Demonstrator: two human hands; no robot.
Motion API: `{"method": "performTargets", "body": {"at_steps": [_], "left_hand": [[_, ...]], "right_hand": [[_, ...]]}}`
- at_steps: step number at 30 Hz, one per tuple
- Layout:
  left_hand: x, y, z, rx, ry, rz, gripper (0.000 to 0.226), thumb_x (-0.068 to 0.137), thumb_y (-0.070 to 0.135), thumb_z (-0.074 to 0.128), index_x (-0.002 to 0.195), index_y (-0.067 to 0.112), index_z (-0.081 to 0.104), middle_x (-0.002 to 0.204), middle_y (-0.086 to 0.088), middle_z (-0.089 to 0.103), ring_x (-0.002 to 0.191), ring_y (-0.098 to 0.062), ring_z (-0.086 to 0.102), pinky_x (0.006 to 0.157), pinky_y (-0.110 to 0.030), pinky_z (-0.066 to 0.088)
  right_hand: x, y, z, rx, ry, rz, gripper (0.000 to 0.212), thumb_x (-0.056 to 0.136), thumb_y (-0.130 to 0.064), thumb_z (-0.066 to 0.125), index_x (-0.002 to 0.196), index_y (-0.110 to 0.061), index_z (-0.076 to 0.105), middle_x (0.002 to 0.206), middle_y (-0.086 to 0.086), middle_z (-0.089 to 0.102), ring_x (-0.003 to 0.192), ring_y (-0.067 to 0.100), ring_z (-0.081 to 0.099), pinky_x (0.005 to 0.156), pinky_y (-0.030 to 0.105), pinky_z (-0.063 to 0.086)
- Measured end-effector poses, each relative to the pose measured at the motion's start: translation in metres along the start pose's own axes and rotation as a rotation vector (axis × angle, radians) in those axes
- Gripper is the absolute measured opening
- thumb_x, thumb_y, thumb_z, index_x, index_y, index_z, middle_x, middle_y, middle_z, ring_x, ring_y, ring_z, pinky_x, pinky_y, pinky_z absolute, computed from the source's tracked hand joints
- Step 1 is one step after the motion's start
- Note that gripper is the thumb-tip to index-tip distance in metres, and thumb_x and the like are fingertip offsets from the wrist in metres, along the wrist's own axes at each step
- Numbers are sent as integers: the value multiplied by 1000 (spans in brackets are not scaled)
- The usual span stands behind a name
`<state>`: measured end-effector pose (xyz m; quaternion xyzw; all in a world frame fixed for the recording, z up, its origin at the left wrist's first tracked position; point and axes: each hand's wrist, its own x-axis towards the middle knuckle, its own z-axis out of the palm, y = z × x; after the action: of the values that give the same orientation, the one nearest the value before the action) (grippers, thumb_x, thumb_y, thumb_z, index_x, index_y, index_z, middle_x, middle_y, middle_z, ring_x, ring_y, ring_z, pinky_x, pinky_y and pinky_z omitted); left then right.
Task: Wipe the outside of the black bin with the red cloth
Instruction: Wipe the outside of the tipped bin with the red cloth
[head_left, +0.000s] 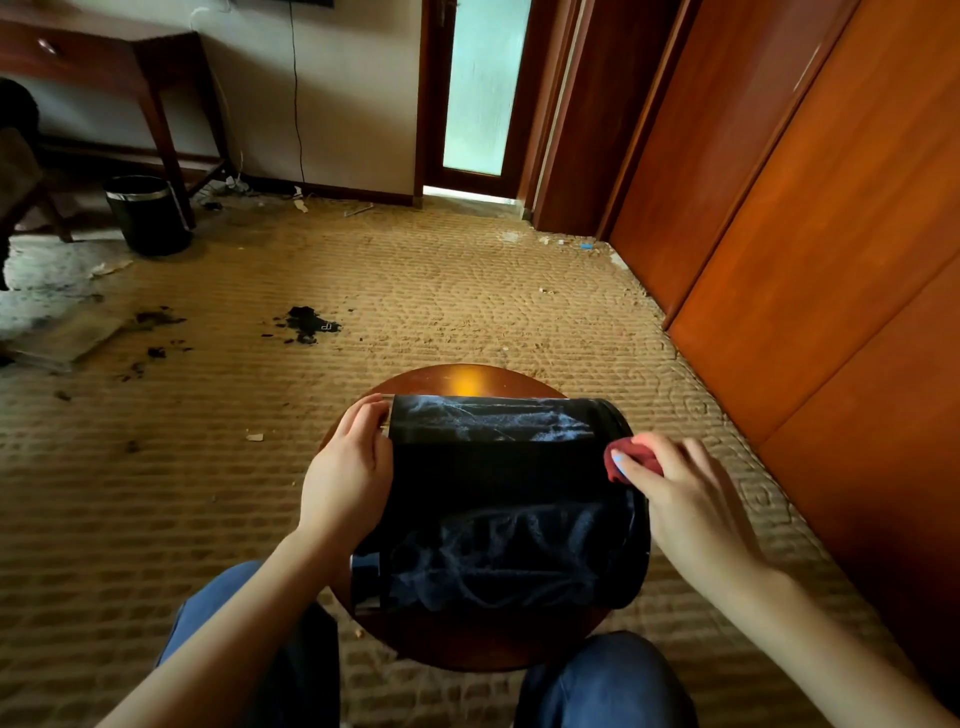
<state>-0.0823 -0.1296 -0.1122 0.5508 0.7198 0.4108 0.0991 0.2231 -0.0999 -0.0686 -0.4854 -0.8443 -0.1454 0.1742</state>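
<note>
The black bin lies on its side on a small round wooden stool in front of me, its metal-rimmed end pointing left. My left hand grips the bin at that left end. My right hand holds the bunched red cloth and presses it against the bin's right end. Most of the cloth is hidden under my fingers.
A second black bin with a metal rim stands by a wooden desk at the far left. Dark stains and scraps dot the tan carpet. Wooden wardrobe doors line the right side. My knees in blue jeans flank the stool.
</note>
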Motion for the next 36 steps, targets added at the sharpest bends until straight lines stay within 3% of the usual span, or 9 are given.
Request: {"method": "performTargets", "body": {"at_steps": [7, 11, 16, 18, 20, 22, 27, 32, 36], "left_hand": [[-10, 0, -4, 98, 4, 38, 36, 97, 18, 41, 131, 17, 51, 142, 4, 48, 109, -26, 60, 86, -41, 51], [0, 2, -2, 136, -23, 18, 31, 96, 17, 39, 125, 14, 50, 133, -1, 50, 91, -32, 62, 76, -42, 51], [-9, 2, -1, 93, -24, 52, 33, 95, 12, 42, 127, 9, 51, 136, -5, 49, 99, -34, 61, 81, -45, 52], [-14, 2, -4, 109, -27, 66, 34, 95, 12, 43, 128, 9, 51, 138, -5, 48, 100, -34, 62, 81, -44, 52], [-15, 1, -5, 146, -24, 76, 35, 96, 16, 40, 128, 10, 50, 139, -5, 47, 100, -34, 62, 81, -43, 50], [-12, 1, -5, 176, -31, 73, 36, 96, 22, 34, 127, 12, 49, 138, -4, 47, 99, -33, 62, 81, -43, 49], [-3, 2, -4, 154, -57, 45, 41, 97, 25, 31, 134, 14, 46, 144, 1, 43, 108, -30, 60, 85, -43, 50], [-8, 4, -3, 54, -63, 10, 41, 99, 18, 38, 139, 14, 45, 147, 4, 41, 115, -25, 56, 86, -34, 46], [-18, 0, -5, 56, -59, 43, 42, 99, 21, 38, 140, 17, 44, 149, 6, 39, 117, -21, 55, 86, -32, 48]], "right_hand": [[54, -7, 13, -39, -102, 102, 42, 66, 15, 66, 101, -9, 72, 108, 10, 60, 88, 35, 50, 64, 40, 45], [14, -2, 8, -23, -43, 47, 56, 49, 19, 75, 99, -8, 73, 105, 11, 64, 76, 34, 56, 53, 38, 49], [11, -5, -5, -30, -19, 19, 56, 42, 16, 81, 93, -8, 74, 96, 12, 64, 68, 32, 57, 50, 34, 49], [35, -12, -7, -108, -93, 69, 50, 56, 8, 78, 100, -14, 71, 105, 8, 59, 82, 31, 56, 62, 35, 49], [56, -14, 0, -99, -193, 77, 41, 82, 1, 55, 117, -20, 62, 124, 1, 49, 106, 28, 43, 82, 37, 38], [64, -14, 5, -114, -243, 84, 43, 86, 1, 45, 120, -21, 59, 128, 0, 44, 112, 28, 37, 86, 38, 33], [11, -12, 3, -71, -81, 13, 55, 53, 15, 69, 103, -8, 70, 109, 13, 62, 87, 37, 56, 63, 44, 52], [2, -15, -2, -30, -67, 33, 58, 46, 15, 77, 97, -13, 73, 104, 9, 64, 77, 33, 56, 58, 40, 50], [53, -23, -3, -108, -212, 91, 45, 81, -2, 57, 120, -24, 62, 127, 1, 48, 108, 28, 43, 87, 39, 37]]}}
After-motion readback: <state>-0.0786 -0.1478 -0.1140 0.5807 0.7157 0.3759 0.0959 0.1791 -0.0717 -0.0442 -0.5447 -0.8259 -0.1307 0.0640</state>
